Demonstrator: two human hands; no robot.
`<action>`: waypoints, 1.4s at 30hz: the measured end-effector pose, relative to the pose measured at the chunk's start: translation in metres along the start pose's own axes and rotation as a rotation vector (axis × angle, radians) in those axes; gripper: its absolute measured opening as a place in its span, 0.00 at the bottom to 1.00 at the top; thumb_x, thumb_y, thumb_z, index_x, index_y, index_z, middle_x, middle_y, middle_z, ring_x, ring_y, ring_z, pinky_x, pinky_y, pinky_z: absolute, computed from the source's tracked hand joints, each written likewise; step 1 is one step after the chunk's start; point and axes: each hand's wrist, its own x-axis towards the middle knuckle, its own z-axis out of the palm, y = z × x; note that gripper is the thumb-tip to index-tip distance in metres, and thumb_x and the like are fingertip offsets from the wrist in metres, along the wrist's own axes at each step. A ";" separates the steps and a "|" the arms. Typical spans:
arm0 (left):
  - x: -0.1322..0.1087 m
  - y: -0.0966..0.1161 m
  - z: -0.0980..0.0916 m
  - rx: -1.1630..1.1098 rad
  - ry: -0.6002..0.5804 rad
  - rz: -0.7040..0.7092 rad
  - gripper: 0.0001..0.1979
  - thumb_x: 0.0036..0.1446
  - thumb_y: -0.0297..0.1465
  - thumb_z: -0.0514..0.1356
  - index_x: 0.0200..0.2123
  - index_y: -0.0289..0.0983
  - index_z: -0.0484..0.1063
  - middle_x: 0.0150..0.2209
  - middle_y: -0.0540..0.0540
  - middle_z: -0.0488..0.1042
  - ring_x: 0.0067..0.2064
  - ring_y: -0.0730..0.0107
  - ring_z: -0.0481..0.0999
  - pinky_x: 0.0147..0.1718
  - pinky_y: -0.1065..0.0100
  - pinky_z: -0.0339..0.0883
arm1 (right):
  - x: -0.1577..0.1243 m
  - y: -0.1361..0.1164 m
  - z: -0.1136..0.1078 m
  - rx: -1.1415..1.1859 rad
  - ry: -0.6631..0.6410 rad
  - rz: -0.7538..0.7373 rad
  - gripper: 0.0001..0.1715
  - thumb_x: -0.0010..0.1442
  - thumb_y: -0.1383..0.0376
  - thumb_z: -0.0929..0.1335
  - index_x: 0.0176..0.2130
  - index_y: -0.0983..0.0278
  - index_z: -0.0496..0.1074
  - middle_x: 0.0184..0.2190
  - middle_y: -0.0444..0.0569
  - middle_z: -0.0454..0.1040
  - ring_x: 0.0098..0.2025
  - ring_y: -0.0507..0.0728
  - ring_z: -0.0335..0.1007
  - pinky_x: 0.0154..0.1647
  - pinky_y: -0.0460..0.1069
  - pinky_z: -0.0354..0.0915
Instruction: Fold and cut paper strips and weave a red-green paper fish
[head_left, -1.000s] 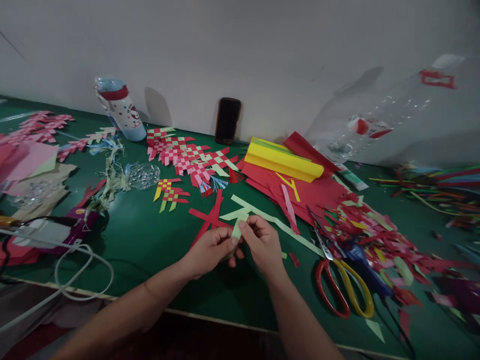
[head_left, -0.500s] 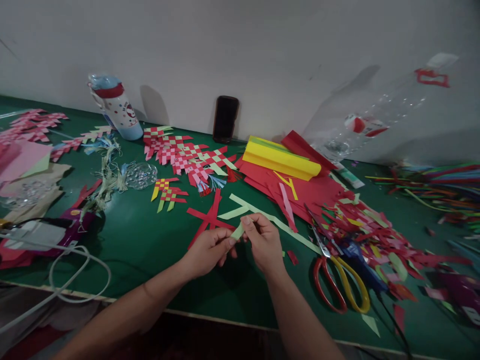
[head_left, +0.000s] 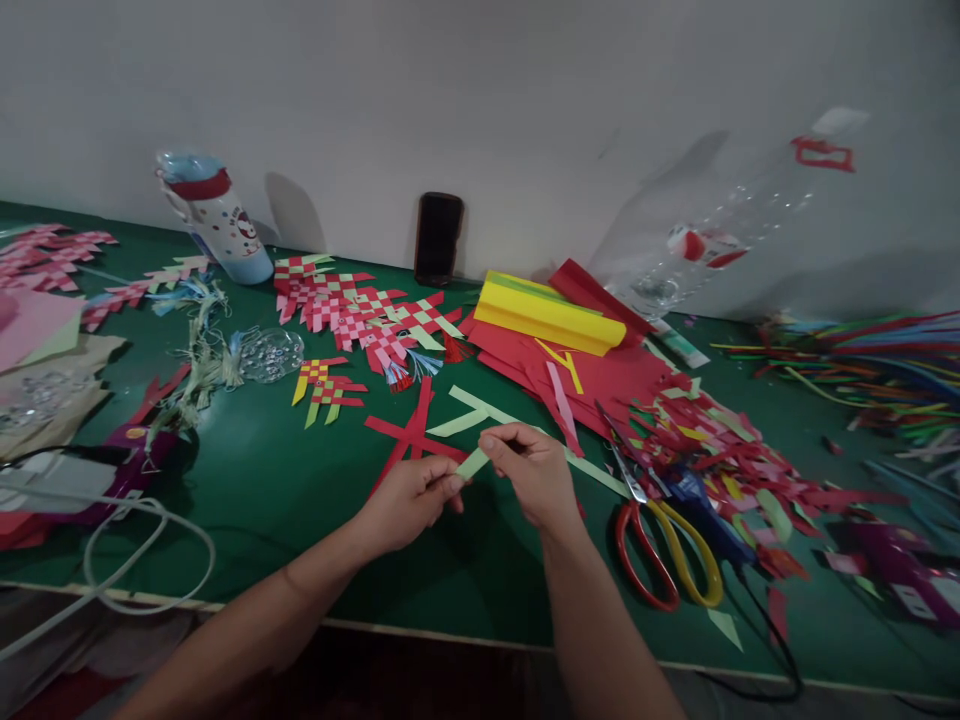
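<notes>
Both my hands pinch one short pale green paper strip (head_left: 474, 463) just above the green table (head_left: 285, 480). My left hand (head_left: 409, 500) grips its lower end with thumb and fingers closed. My right hand (head_left: 529, 472) pinches its upper end. Crossed red strips (head_left: 411, 432) and long pale green strips (head_left: 480, 412) lie on the table right behind my hands.
Red-and-yellow-handled scissors (head_left: 664, 545) lie right of my right hand, beside a heap of paper scraps (head_left: 720, 450). Behind are red sheets with a yellow folded sheet (head_left: 547, 315), woven paper pieces (head_left: 367, 315), a dark phone (head_left: 438, 238) against the wall, a bottle (head_left: 217, 220). White cable (head_left: 142, 540) loops at left.
The strip has tilted from nearly upright to slanting between my hands, and my hands have drawn slightly apart. The camera has shifted a little to the right.
</notes>
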 end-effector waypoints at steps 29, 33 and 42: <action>0.049 0.048 -0.010 0.903 0.425 0.375 0.32 0.59 0.27 0.53 0.66 0.39 0.49 0.67 0.40 0.50 0.67 0.53 0.48 0.61 0.51 0.47 | 0.001 0.001 -0.037 0.233 -0.028 -0.012 0.29 0.53 0.42 0.67 0.38 0.63 0.75 0.23 0.44 0.71 0.22 0.51 0.63 0.22 0.45 0.58; 0.037 0.054 -0.006 0.980 0.224 0.651 0.32 0.57 0.21 0.50 0.64 0.43 0.55 0.68 0.47 0.51 0.70 0.58 0.40 0.64 0.51 0.41 | -0.008 -0.006 -0.025 0.290 -0.233 -0.012 0.23 0.51 0.45 0.71 0.31 0.63 0.77 0.22 0.43 0.69 0.24 0.50 0.62 0.26 0.45 0.59; -0.006 0.023 0.012 0.428 0.142 0.345 0.23 0.58 0.24 0.50 0.55 0.41 0.69 0.51 0.45 0.76 0.50 0.62 0.75 0.49 0.64 0.66 | -0.027 -0.022 -0.023 0.092 -0.495 -0.182 0.12 0.51 0.55 0.74 0.26 0.61 0.78 0.28 0.44 0.68 0.31 0.52 0.64 0.35 0.48 0.64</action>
